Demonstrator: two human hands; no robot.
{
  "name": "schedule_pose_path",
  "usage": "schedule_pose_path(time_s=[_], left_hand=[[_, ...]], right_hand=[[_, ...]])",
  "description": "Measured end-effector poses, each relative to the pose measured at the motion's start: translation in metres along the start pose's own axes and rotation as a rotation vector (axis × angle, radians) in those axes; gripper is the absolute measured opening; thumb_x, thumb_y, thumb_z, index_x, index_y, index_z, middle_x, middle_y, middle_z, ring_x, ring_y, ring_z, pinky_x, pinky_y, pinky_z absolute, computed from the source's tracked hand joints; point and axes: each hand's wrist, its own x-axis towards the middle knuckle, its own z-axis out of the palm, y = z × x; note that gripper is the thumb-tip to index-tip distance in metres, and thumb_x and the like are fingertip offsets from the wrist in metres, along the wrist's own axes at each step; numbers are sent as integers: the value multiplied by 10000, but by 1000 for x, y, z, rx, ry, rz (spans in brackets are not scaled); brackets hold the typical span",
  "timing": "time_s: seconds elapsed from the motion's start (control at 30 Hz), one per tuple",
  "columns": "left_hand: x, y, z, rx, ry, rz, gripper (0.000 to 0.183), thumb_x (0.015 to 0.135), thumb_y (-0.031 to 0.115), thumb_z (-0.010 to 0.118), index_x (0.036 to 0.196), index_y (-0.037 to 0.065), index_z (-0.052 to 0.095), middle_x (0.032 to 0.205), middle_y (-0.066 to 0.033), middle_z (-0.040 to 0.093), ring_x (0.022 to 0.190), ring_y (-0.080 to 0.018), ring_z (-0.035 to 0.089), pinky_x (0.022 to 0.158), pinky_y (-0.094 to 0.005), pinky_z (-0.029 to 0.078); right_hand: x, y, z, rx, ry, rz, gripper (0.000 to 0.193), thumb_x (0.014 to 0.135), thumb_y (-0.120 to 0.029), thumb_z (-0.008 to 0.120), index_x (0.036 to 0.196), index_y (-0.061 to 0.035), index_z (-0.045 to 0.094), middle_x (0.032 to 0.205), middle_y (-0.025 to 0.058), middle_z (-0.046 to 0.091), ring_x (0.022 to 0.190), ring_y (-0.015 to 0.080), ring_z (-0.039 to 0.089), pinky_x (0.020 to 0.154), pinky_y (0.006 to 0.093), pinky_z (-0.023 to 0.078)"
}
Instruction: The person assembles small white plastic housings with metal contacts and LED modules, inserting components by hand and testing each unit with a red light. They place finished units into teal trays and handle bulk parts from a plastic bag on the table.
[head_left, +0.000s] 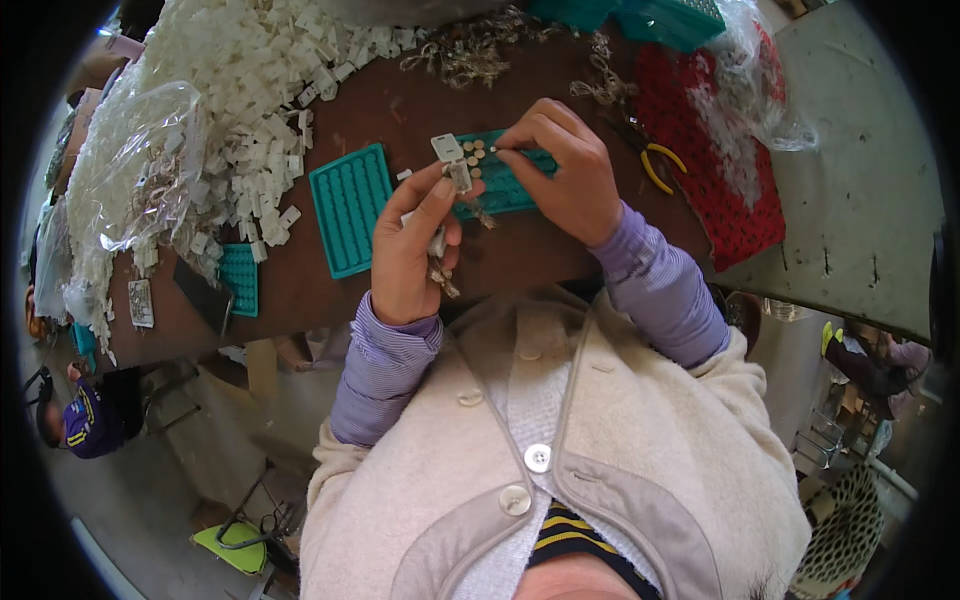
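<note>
My left hand [410, 245] is closed around a small white plastic case [447, 148] with its lid standing open. Thin wire bundles [441, 278] hang below that hand. Thumb and forefinger of my right hand [572, 172] pinch together over a teal ridged tray [512, 196]; a tiny pale piece shows at their tips, too small to name. Several small round tan discs [474, 158] lie at the left part of this tray, just right of the case. Part of the tray is hidden behind both hands.
A second teal tray [352, 210] lies left of my left hand. White plastic cases [240, 70] form a large heap at the far left. Yellow-handled pliers [660, 168] rest beside red cloth [735, 200] on the right. Tangled wires [470, 55] lie at the back.
</note>
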Motion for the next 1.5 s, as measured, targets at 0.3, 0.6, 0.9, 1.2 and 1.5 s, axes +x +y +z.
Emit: schedule_pose_path(time_s=[0.3,0.6,0.9,1.2,1.5], left_hand=[[-13,-18,39,124,-36,24,304,992,143,744,1279,55,696,912,37,663,676,-22,561,487,-179,426],[-28,-17,34,465,-37,80,302,950,120,792,1229,32,719,973,-7,730,716,-38,628,558,-179,463],[-21,-5,-4,237,40,69,254,1022,164,687,1218,3,688,961,-38,758,649,-16,588,491,-170,413],[-16,3,-13,193,70,31,229,1020,163,686,1206,29,692,957,-12,744,671,-8,560,507,-173,415],[-21,-6,17,381,-25,3,292,956,151,793,1217,45,717,928,13,714,704,-16,599,538,-162,428]], right_hand=[[-30,-43,-23,-139,192,-57,191,776,5,764,934,-31,663,883,101,599,821,306,629,725,414,546],[-49,-50,-29,-1,79,-47,193,805,56,735,986,-5,706,889,100,616,806,281,651,686,374,562],[-30,-39,5,239,107,86,201,869,52,734,1055,-23,752,922,121,712,811,272,711,700,340,567],[-20,-8,36,-202,-91,-47,131,841,43,744,948,-25,710,904,108,645,818,294,655,727,372,538],[-31,-40,-11,163,99,-24,171,823,19,771,959,-40,686,906,113,693,840,301,695,721,373,575]])
